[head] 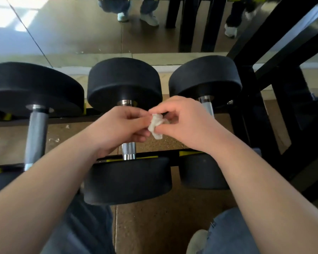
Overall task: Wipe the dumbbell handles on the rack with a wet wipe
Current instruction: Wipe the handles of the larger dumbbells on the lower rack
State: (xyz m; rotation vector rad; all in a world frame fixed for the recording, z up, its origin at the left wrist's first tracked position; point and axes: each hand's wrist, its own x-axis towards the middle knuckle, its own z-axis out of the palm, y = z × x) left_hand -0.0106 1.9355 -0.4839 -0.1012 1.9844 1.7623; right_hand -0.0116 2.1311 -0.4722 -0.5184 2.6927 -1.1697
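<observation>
Three black dumbbells lie side by side on a low rack (pixel 173 155), handles pointing away from me. A crumpled white wet wipe (pixel 156 125) is pinched between my left hand (pixel 121 128) and my right hand (pixel 184 123), just above the middle dumbbell's metal handle (pixel 128 150). My hands hide most of that handle. The left dumbbell's grey handle (pixel 36 136) is in full sight. Only the far end of the right dumbbell's handle (pixel 207 105) shows behind my right hand.
A mirror behind the rack reflects the floor and people's legs and shoes (pixel 149 18). The black rack upright (pixel 264 110) stands at the right. My knees in jeans (pixel 233 233) and one shoe are at the bottom edge.
</observation>
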